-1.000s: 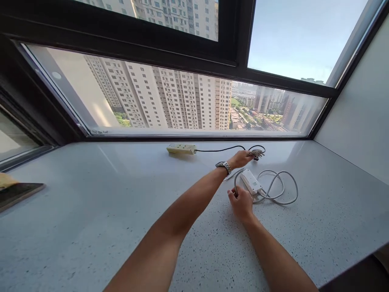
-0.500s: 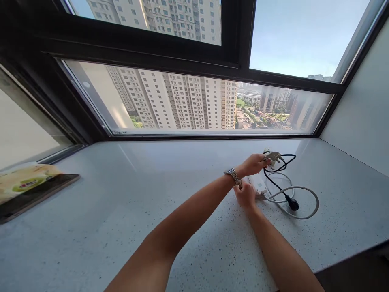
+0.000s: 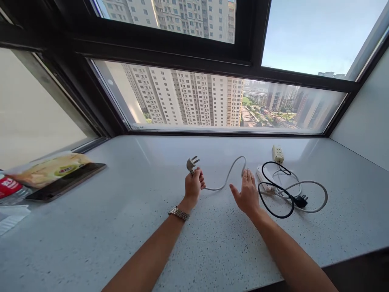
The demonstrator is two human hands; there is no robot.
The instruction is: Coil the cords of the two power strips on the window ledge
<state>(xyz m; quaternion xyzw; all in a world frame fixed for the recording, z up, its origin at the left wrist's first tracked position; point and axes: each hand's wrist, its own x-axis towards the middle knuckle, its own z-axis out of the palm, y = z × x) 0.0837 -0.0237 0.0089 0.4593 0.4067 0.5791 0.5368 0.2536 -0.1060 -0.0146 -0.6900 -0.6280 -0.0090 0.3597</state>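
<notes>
My left hand [image 3: 193, 186], with a metal watch at its wrist, is closed around the neck of a three-pin plug [image 3: 191, 163] whose prongs point up and right. A white cable [image 3: 227, 180] runs from this hand across the sill in a curve to my right hand [image 3: 247, 194]. That hand is open, its fingers stretched out and close together beside a white power strip [image 3: 261, 175]; the cable passes behind its fingertips. A black cord [image 3: 275, 216] with a black plug [image 3: 300, 201] lies looped over the strip. Behind them stands a small cream socket block [image 3: 277, 153].
A speckled white sill [image 3: 136, 243] extends below the dark window frame [image 3: 194, 134]. On the left lie a tissue pack [image 3: 57, 168], a dark flat tablet-like object [image 3: 67, 184] and a bottle with a red label [image 3: 10, 185]. A white loop of cable [image 3: 323, 194] reaches right.
My left hand has moved left with the plug, drawing the white cable out. My right hand's fingers are now stretched flat. The black cord has dropped into loops near the strip. The view has shifted left.
</notes>
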